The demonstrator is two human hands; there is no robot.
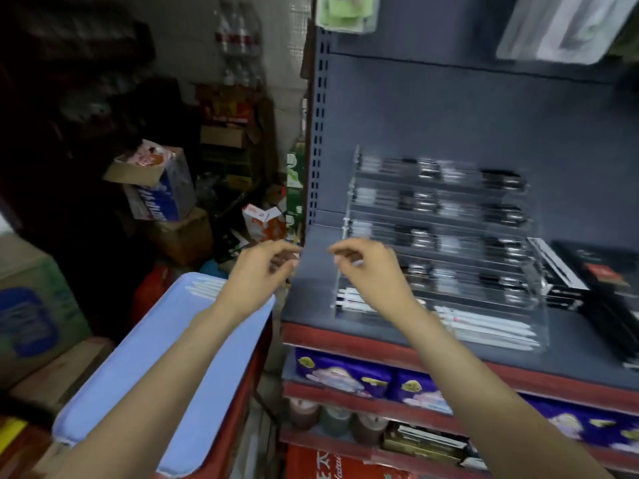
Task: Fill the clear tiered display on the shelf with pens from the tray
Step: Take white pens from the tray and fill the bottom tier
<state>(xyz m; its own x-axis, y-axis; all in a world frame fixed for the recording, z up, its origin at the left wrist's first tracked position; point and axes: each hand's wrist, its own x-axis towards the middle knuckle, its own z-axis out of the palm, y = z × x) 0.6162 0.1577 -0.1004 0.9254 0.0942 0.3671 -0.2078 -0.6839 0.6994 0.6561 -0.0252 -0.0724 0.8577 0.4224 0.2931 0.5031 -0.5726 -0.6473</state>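
The last pens lay at the far end of the tray, long axes crosswise, just left of the left hand, the nearer 1. Both it and the right hand hung loosely curled, seemingly empty, before the display.

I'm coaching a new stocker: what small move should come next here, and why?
Probably the left hand reaching back to the tray for the white pens left at its far end; both hands seem to hold nothing, and the display looks nearly full.
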